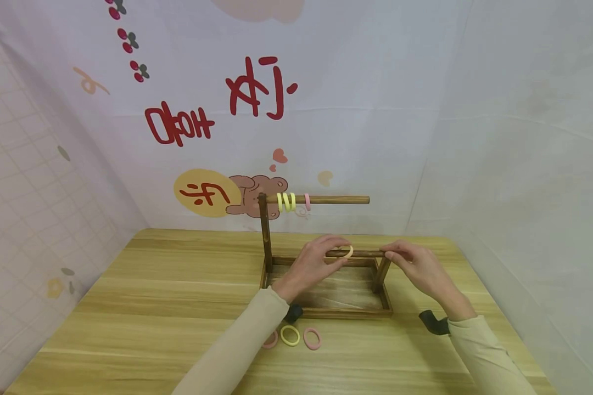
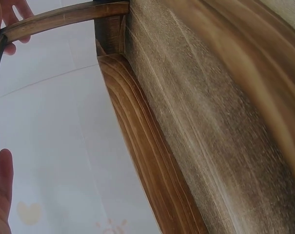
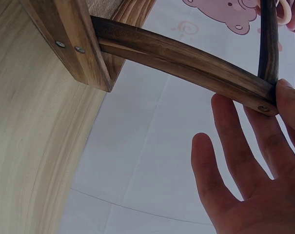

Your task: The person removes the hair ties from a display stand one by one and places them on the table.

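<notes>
My left hand (image 1: 312, 265) pinches a pale yellow ring (image 1: 351, 252) between thumb and fingers, at the lower wooden rod (image 1: 368, 254); the rod shows on both sides of the ring. My right hand (image 1: 421, 269) grips the rod's right end, where it meets the top of a short post (image 1: 382, 274). In the right wrist view, thumb and fingertips close around that post's top (image 3: 264, 100), with two other fingers spread. Above, an upper rod (image 1: 338, 199) on a taller post (image 1: 265, 233) carries several yellow rings (image 1: 286, 202) and one pink ring (image 1: 307, 202).
Both posts rise from a shallow wooden tray (image 1: 336, 314) on the table (image 1: 178, 296). In front lie a yellow ring (image 1: 290, 335), a pink ring (image 1: 313, 338) and another pink ring (image 1: 270, 339) partly behind my left sleeve. Black curved pieces (image 1: 432, 322) sit near both forearms.
</notes>
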The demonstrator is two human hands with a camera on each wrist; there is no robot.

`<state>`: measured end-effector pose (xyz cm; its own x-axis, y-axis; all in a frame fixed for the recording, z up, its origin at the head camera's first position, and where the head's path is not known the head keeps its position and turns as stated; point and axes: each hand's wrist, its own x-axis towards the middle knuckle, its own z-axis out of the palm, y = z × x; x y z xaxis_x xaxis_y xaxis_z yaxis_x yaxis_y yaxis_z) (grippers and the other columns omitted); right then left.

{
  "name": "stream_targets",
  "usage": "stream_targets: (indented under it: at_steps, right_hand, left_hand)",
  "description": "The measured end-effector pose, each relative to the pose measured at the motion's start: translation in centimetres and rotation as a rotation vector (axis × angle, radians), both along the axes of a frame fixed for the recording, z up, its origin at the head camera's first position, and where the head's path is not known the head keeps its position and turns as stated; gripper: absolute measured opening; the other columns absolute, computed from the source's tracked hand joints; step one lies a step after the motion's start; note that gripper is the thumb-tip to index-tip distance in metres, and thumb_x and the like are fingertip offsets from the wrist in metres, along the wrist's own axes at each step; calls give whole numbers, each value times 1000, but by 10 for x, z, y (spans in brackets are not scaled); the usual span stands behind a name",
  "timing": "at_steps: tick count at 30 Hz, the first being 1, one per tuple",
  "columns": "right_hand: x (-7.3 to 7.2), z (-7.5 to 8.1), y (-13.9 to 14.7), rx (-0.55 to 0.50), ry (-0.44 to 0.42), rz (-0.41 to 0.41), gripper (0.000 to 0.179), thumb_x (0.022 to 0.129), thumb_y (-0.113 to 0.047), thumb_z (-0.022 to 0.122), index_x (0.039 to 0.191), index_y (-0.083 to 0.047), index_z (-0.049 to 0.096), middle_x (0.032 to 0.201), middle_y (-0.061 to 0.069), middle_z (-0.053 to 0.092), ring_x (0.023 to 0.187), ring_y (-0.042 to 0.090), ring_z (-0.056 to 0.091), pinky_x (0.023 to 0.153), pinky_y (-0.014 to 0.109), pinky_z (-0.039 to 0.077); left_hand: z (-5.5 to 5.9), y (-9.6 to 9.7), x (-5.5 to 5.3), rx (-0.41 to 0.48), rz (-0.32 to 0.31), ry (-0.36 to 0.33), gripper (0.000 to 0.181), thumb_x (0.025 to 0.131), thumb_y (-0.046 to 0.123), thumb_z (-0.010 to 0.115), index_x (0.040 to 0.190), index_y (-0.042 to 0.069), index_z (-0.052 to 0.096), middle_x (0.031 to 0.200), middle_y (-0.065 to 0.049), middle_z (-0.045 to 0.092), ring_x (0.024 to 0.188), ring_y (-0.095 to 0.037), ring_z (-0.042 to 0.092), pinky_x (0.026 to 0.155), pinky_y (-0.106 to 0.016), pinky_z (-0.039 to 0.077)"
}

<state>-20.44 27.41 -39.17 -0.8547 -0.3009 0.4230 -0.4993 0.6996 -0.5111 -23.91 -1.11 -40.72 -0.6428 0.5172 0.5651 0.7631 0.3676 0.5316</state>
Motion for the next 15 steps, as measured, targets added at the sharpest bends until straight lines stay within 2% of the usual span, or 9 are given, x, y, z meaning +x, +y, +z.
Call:
stream_targets:
  at_steps: [15]
  right_hand:
    - [2, 2, 0, 6, -14, -6, 18, 105, -15, 64, 116, -11, 76, 112, 5, 77, 102, 31, 73, 84, 48, 59]
  left_hand:
    - [-2, -9, -2, 10, -17, 14, 35, 96, 14, 77, 130, 10, 70, 133, -6, 67, 125, -21, 62, 104, -32, 52]
